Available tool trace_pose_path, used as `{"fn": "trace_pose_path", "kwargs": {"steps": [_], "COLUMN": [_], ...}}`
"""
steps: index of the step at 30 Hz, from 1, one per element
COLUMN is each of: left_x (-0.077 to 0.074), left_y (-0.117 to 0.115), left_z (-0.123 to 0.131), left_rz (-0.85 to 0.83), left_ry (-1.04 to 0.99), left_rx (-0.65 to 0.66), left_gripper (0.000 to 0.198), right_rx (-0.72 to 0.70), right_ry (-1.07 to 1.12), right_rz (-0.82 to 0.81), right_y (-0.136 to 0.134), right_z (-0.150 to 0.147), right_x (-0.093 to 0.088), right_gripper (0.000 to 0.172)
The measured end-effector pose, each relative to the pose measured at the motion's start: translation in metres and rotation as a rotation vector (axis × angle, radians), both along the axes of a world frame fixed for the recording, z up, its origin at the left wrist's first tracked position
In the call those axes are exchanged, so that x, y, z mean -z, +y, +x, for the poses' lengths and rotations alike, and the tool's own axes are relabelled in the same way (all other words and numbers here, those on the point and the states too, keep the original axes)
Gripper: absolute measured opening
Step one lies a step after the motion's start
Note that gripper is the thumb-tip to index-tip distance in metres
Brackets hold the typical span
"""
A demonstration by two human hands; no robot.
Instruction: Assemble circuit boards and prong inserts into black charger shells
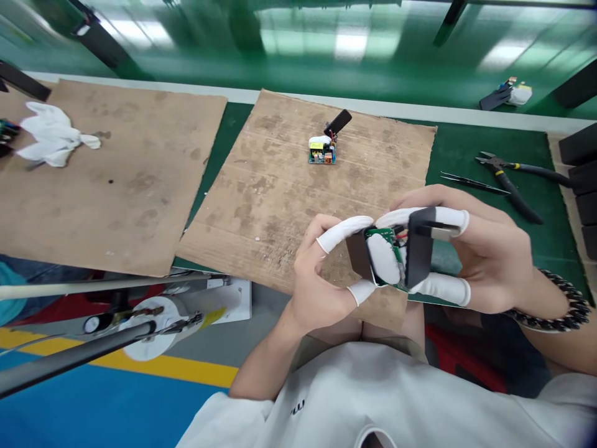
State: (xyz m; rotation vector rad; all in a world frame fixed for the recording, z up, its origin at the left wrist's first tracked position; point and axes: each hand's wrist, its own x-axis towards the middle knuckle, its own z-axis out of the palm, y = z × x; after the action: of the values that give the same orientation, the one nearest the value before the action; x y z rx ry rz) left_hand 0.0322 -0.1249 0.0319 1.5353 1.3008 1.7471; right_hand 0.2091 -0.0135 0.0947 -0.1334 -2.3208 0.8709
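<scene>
Take the near cardboard sheet (233, 205) as a dial, with the seated person at six o'clock: the half-apart unit is up in both hands, over toward four. The left hand (321, 274) is curled to a narrow pinch, thumb and forefinger on opposite edges of the black casing (358, 256); the right hand (497, 261) makes a similar pinch across the black end piece (418, 249). Gripping only the outer edges seems meant to leave the green circuit board (383, 234) and its white pad (384, 258) uncovered between them — and the white finger cots (342, 233) probably spare the parts from bare skin. Another board assembly (323, 151) lies on the cardboard near one o'clock, apart from the hands. Tweezers (476, 183) and pliers (506, 177) rest at three, likely there to suit the right hand, while a white glove (51, 134) lies off past nine. As for writing, I make out no brand or label — just small dark lettering on the pale shirt (349, 392), too cut off to read.
</scene>
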Motion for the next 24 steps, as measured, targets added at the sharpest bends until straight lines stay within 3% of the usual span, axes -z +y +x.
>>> {"fn": "trace_pose_path", "kwargs": {"steps": [4,9,10,12,15,19,24], "left_x": [0.006,0.014,0.015,0.015,0.014,0.015,0.018], "left_y": [0.001,0.004,0.004,0.004,0.004,0.005,0.004], "left_z": [-0.001,-0.005,-0.006,-0.008,-0.009,-0.008,-0.004], "left_rz": [-0.116,-0.264,-0.277,-0.277,-0.266,-0.248,-0.282], "left_ry": [0.005,-0.043,-0.061,-0.085,-0.078,-0.083,-0.019], "left_rx": [-0.022,0.031,0.043,0.06,0.063,0.072,0.033], "left_gripper": [0.057,0.065,0.066,0.067,0.064,0.061,0.058], "right_rx": [0.042,0.089,0.089,0.13,0.182,0.19,0.119], "right_ry": [-0.135,-0.241,-0.215,-0.18,-0.186,-0.211,-0.173], "right_rz": [-0.009,-0.258,-0.305,-0.335,-0.183,0.092,0.153], "right_y": [0.001,0.02,0.023,0.022,0.009,-0.004,-0.004], "right_z": [-0.003,0.006,0.008,0.01,0.006,0.001,0.003], "right_x": [0.007,0.019,0.017,0.008,-0.005,-0.007,-0.003], "right_gripper": [0.042,0.09,0.092,0.078,0.055,0.046,0.031]}}
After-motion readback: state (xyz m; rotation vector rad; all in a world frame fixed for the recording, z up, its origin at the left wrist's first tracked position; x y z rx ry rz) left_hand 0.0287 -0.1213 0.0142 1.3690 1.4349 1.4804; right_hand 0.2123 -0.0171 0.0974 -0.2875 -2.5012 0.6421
